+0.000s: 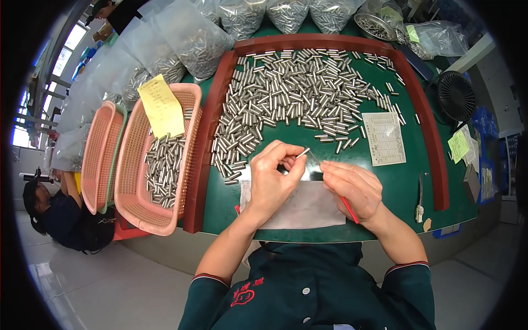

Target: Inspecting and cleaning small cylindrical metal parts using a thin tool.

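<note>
My left hand (pixel 275 173) is closed in a pinch on a short shiny metal tube (pixel 303 153), whose end points up and right. In my right hand (pixel 355 190) is a slim tool with a red handle (pixel 348 210); its thin metal shaft (pixel 314 157) reaches up to the tube's end. Whether the tip touches or enters the tube is too small to tell. Beneath both hands a greyish cloth (pixel 302 212) lies on the green tabletop (pixel 341 162). Beyond them spreads a heap of similar metal tubes (pixel 297 93).
A dark red wooden frame (pixel 330 40) borders the heap. At left stand pink baskets (pixel 127 187), one holding tubes and a yellow note (pixel 163 107). Filled plastic bags (pixel 198 47) line the back. A printed sheet (pixel 385 138), white-handled tool (pixel 419 212) and black fan (pixel 455 94) are rightward.
</note>
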Action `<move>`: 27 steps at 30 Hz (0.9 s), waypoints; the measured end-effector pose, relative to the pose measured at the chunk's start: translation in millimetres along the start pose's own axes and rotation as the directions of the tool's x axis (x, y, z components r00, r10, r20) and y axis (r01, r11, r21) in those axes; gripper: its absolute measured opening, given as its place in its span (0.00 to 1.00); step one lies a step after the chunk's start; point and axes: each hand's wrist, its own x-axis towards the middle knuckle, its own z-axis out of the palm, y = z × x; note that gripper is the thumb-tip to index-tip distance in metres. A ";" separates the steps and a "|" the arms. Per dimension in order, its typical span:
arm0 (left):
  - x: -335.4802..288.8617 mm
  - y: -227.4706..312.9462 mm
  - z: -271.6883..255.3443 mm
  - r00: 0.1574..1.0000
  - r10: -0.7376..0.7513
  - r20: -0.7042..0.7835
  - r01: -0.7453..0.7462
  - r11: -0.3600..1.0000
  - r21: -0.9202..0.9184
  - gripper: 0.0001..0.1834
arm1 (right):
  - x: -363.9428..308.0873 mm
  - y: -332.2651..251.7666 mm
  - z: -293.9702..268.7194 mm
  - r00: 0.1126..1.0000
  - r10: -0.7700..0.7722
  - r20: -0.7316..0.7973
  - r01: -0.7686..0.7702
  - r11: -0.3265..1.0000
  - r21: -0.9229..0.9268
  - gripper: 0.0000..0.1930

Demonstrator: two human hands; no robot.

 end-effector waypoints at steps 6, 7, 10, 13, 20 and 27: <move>-1.0 3.4 -0.6 0.998 -0.054 0.043 0.054 0.999 -0.004 0.05 | 1.6 -1.9 -4.1 1.000 0.009 -0.025 -0.009 1.000 0.022 0.13; -1.1 3.1 0.5 1.000 -0.013 0.024 0.013 1.000 -0.002 0.05 | 3.0 -2.2 -4.8 1.000 0.017 -0.017 -0.017 1.000 0.003 0.13; 0.1 0.3 1.6 1.000 0.012 -0.011 -0.012 1.000 -0.025 0.05 | 3.6 -2.1 -1.6 1.000 0.028 -0.007 -0.028 1.000 -0.011 0.12; 0.5 -3.1 1.4 0.999 -0.017 -0.045 0.014 0.998 -0.065 0.05 | 3.5 -1.6 -1.8 1.000 -0.001 0.019 0.001 1.000 -0.005 0.13; 9.1 -4.8 -6.4 0.975 0.059 -0.214 -0.030 0.990 0.136 0.04 | 5.2 -12.3 -6.6 0.986 -0.163 0.020 0.161 0.983 0.088 0.10; 7.2 -3.0 -9.6 0.832 -0.382 0.403 0.555 0.550 -0.624 0.10 | 2.6 -4.4 -10.5 0.996 -0.063 -0.061 0.066 0.996 0.058 0.15</move>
